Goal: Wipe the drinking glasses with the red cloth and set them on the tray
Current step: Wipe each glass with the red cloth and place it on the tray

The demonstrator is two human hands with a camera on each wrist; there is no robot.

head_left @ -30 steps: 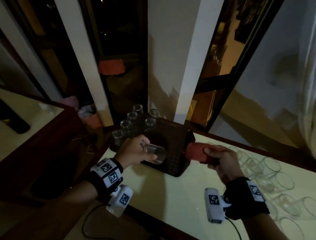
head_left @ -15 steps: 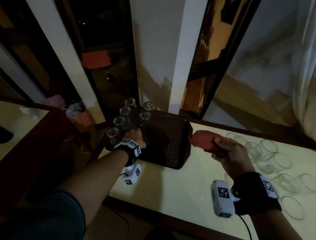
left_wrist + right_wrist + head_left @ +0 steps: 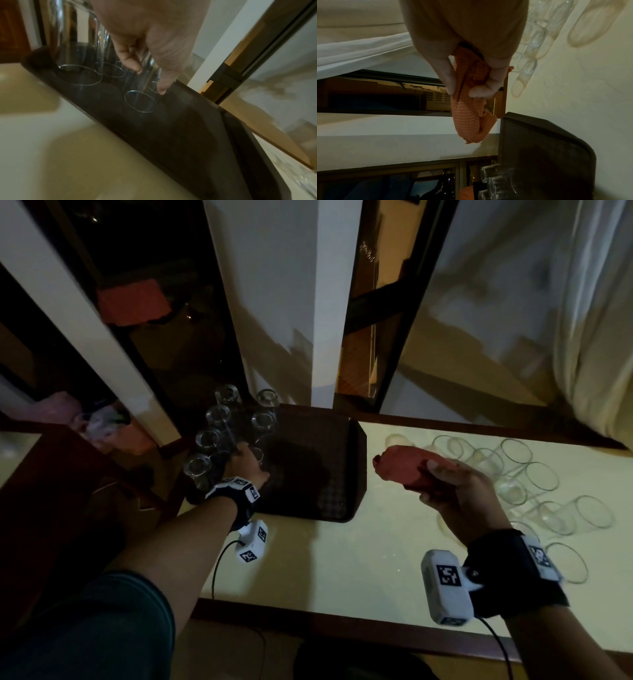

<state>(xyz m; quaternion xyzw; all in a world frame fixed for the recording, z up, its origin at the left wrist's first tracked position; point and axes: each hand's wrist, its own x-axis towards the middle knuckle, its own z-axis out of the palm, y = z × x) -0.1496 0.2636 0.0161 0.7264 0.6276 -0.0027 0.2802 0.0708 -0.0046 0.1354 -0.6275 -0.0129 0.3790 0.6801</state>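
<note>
Glass tumbler (image 3: 142, 94), mouth-down, sits pinched in L hand (image 3: 248, 465) fingers (image 3: 127, 56) on dark tray (image 3: 329, 474) beside wiped glasses. R hand (image 3: 455, 491) clutches red cloth (image 3: 400, 469) over bench (image 3: 325, 570). Step: placing. Next, prob. let go and fetch an unwiped glass (image 3: 513, 453) at right.

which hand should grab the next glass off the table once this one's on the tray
Probably the left. The left hand only has to let go of the glass it is placing on the tray; the right hand grips the red cloth.
</note>
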